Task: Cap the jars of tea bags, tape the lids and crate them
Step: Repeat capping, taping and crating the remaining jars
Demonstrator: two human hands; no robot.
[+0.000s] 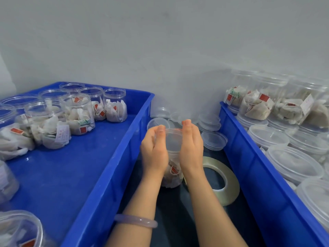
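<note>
Fingers (160,130) of the left hand (154,150) curl against the left edge of a clear lid (173,139). We see those of the right hand (191,148) lying close together and nearly straight, pressed to the lid's right edge (how far they reach round the far side we cannot tell). The lid sits on top of a jar (173,172) of tea bags, which stands upright between the two palms on a dark tabletop (178,220). Both forearms come up from the bottom of the view, roughly parallel, and we note a pale bangle (136,221) on the left wrist.

Just right of the jar a tape roll (222,182) lies flat on the tabletop, partly behind the right forearm. Beyond the hands we find loose lids (213,139) heaped, some of them stacked. On the left a blue crate (106,175) holds open jars (78,113) of tea bags, standing uncapped toward its far and left sides. On the right a second blue crate (258,166) is packed with capped jars (293,163), with an upper layer of jars (256,106) at its far end. A plain grey wall (160,41) closes the scene behind.
</note>
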